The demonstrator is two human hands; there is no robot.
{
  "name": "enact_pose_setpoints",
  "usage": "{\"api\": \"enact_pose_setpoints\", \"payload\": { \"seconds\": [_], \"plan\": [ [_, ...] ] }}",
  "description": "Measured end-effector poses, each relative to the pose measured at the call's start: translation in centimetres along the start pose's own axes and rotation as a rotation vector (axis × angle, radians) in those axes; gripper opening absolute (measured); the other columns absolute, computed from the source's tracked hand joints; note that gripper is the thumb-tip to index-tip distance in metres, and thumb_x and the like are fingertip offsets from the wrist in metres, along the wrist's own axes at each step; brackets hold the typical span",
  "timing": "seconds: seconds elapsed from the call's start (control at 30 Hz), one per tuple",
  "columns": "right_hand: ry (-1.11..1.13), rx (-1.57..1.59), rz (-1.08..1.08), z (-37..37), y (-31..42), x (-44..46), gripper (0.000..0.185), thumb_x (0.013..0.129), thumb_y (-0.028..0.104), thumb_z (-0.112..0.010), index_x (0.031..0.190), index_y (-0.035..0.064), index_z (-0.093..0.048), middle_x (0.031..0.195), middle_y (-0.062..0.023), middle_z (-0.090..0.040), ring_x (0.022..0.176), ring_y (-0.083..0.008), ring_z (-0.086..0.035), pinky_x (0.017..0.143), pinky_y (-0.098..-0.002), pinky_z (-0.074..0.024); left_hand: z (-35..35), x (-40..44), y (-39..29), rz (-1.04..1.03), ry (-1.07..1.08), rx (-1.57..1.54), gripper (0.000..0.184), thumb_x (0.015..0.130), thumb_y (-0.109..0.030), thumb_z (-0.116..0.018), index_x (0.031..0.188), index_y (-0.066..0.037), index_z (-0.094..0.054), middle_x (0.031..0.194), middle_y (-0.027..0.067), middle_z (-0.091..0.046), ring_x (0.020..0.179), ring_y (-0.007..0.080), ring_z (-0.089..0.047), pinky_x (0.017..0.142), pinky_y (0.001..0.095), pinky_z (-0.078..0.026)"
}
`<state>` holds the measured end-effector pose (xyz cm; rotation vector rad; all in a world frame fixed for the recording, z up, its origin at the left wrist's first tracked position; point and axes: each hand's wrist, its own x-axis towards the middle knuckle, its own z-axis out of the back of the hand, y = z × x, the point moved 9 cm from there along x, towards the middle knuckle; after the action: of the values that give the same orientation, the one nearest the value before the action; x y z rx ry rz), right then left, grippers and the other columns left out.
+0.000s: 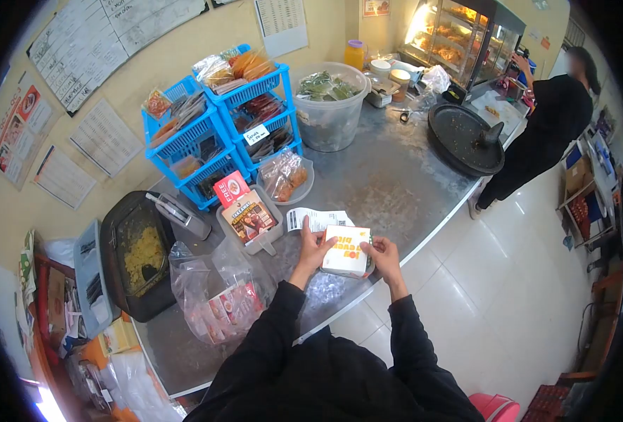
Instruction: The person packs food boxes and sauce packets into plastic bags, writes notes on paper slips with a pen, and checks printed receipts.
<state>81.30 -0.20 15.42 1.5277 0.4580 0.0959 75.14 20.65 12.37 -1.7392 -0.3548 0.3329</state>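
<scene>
A small white food box (347, 251) with orange and yellow lettering is held between my two hands near the table's front edge. My left hand (314, 249) grips its left side, thumb toward the top. Closed on the opposite side is my right hand (384, 257), thumb along the upper edge. A white printed receipt (316, 219) lies on the table just behind the box. Left of my hands, a clear plastic bag (213, 281) has red and white printed cards in it. A white container (270, 237) with promotional cards stands behind the bag.
Stacked blue baskets (220, 123) of packets stand by the wall, beside a large translucent bucket (325, 133). A black stone mortar (459, 144) sits at the right edge. A black tray of yellow food (146, 257) is at left. A person in black (557, 112) stands near the display cabinet (452, 35).
</scene>
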Motion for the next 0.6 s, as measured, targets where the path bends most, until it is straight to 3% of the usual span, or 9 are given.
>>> {"api": "enact_pose_setpoints", "payload": {
  "seconds": [0.13,0.2,0.33,0.43,0.53,0.6],
  "plan": [
    [-0.044,-0.125,-0.045,0.4,-0.8,0.5,0.038,0.079,0.022,-0.078,0.099,-0.0055,-0.061,0.092,-0.0149,-0.068,0.085,-0.0186,-0.066,0.074,-0.0294,-0.0525,0.6,-0.3,-0.7,-0.059,-0.091,0.381,0.102,0.081,-0.008,-0.073,0.149,0.003,0.002,0.136,0.0257,-0.033,0.105,0.0264,-0.062,0.085,0.033,-0.054],
    [-0.159,-0.402,0.126,0.5,1.5,-0.5,0.04,0.079,0.027,-0.077,0.099,-0.0036,-0.061,0.09,-0.0167,-0.067,0.083,-0.0241,-0.066,0.073,-0.0345,-0.0526,0.3,-0.5,-0.6,-0.093,-0.059,0.464,0.098,0.083,-0.01,-0.072,0.149,0.004,0.0,0.141,0.0285,-0.026,0.106,0.0279,-0.063,0.085,0.0332,-0.055],
    [-0.377,-0.955,0.462,-1.2,8.1,-4.5,0.044,0.078,0.037,-0.075,0.098,-0.0002,-0.063,0.09,-0.0199,-0.065,0.078,-0.0347,-0.064,0.071,-0.0438,-0.0516,-0.5,-1.6,-1.4,-0.1,-0.075,0.3,0.094,0.087,-0.011,-0.068,0.149,0.005,0.001,0.145,0.0296,-0.02,0.111,0.0292,-0.061,0.086,0.0328,-0.055],
    [-0.322,-0.896,0.214,-1.0,7.5,-4.3,0.045,0.077,0.039,-0.074,0.099,0.0013,-0.063,0.092,-0.0186,-0.062,0.082,-0.0368,-0.062,0.072,-0.0449,-0.0509,-0.8,-2.0,-1.6,-0.135,-0.092,0.263,0.09,0.089,-0.009,-0.064,0.149,0.004,0.002,0.144,0.0289,-0.021,0.111,0.0293,-0.061,0.086,0.0325,-0.054],
    [-0.192,-0.802,0.143,-0.1,4.8,-2.6,0.045,0.077,0.037,-0.076,0.102,0.0022,-0.062,0.097,-0.0189,-0.061,0.088,-0.036,-0.062,0.076,-0.0447,-0.0506,-1.2,-2.3,-1.0,-0.195,-0.101,0.232,0.086,0.091,-0.008,-0.061,0.149,0.003,0.002,0.143,0.0273,-0.023,0.112,0.0284,-0.06,0.088,0.0329,-0.052],
    [-0.119,-0.567,0.072,0.3,4.0,-2.8,0.047,0.077,0.035,-0.077,0.106,0.0023,-0.06,0.102,-0.0194,-0.059,0.094,-0.0349,-0.061,0.081,-0.0435,-0.0493,-1.5,-2.6,-1.1,-0.196,-0.097,0.256,0.083,0.093,-0.009,-0.058,0.15,0.003,0.001,0.143,0.026,-0.024,0.113,0.028,-0.059,0.092,0.0341,-0.05]
  ]
}}
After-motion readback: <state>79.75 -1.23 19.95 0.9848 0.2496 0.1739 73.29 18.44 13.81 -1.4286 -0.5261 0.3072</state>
